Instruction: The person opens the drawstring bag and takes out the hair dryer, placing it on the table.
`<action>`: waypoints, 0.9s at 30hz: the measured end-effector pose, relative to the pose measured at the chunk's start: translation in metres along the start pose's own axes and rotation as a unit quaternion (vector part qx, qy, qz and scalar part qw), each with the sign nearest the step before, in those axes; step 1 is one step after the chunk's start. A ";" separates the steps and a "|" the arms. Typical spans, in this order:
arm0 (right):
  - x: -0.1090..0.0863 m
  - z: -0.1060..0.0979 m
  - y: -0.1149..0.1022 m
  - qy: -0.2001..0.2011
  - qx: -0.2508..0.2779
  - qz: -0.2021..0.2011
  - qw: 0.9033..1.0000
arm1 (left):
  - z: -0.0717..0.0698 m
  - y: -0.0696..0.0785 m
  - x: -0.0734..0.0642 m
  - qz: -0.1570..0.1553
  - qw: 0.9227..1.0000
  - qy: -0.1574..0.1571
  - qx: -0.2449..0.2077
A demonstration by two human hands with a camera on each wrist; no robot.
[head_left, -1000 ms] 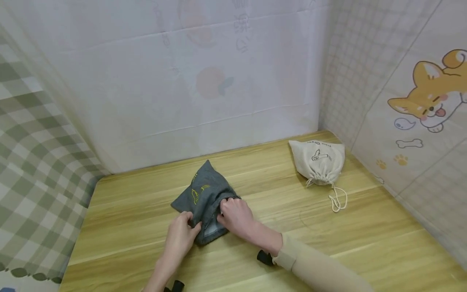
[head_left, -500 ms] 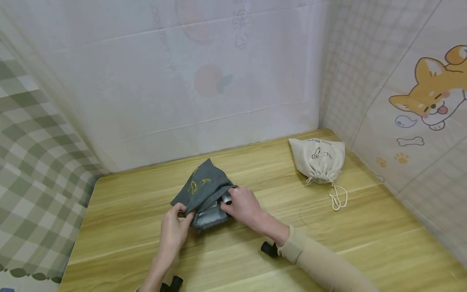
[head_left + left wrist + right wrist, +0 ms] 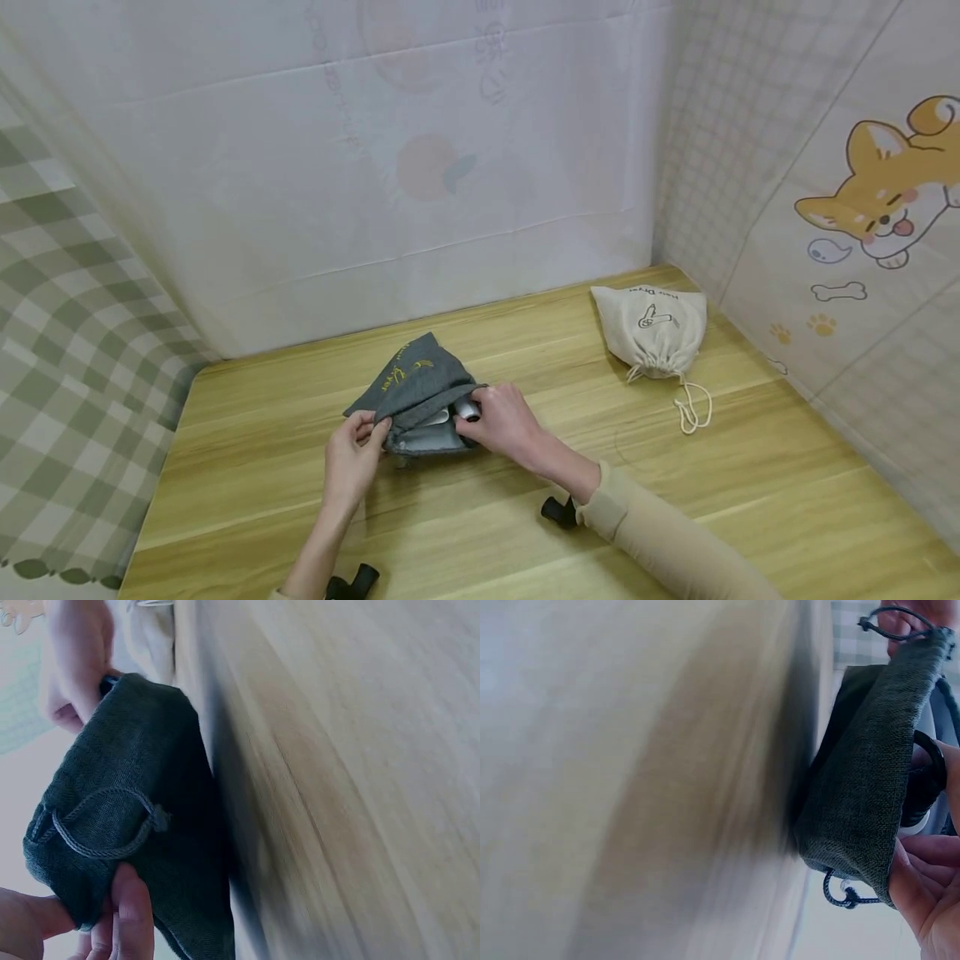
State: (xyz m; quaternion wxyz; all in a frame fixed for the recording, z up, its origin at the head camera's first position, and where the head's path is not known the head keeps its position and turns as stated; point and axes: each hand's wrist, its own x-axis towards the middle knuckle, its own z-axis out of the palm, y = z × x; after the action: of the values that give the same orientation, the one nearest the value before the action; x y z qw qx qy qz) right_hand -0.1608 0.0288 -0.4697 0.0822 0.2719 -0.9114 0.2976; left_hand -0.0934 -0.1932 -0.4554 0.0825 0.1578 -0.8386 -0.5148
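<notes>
A dark grey drawstring bag (image 3: 431, 379) with a yellow hair dryer print lies on the wooden table, its mouth toward me and spread apart. At the mouth's left corner, my left hand (image 3: 348, 462) pinches the cloth between thumb and fingers. My right hand (image 3: 506, 429) grips the rim on the right side. Inside the mouth show a silver cylindrical end (image 3: 467, 408), a white piece (image 3: 437, 417) and, in the right wrist view, a looped black cord (image 3: 930, 754). The rest of the contents is hidden by cloth. A knotted drawstring loop (image 3: 105, 851) hangs at the left side.
A cream drawstring bag (image 3: 652, 333), printed with a hair dryer and pulled closed, lies at the back right, its cord (image 3: 693, 408) trailing forward. Curtains (image 3: 420, 208) enclose the table (image 3: 525, 533) at the back and sides. Black fittings (image 3: 558, 512) sit near both wrists.
The grey bag's mouth has been pulled wider and lifted, uncovering the silver end and white piece inside. My left hand has shifted left with its corner; the right hand has moved slightly right.
</notes>
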 end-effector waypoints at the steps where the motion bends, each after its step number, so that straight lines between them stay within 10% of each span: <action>1: -0.001 0.001 0.000 0.001 -0.002 -0.003 1.000 | -0.001 -0.001 0.001 -0.007 1.000 -0.007 -0.010; 27: -0.013 0.009 -0.010 0.013 -0.054 -0.053 0.997 | 0.002 -0.004 0.007 -0.013 0.999 -0.005 -0.033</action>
State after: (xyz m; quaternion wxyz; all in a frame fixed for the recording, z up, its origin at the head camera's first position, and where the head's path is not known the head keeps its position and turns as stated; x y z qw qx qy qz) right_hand -0.1444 0.0229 -0.4760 0.1242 0.3110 -0.9094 0.2466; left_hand -0.1001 -0.1960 -0.4601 0.0771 0.1636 -0.8192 -0.5442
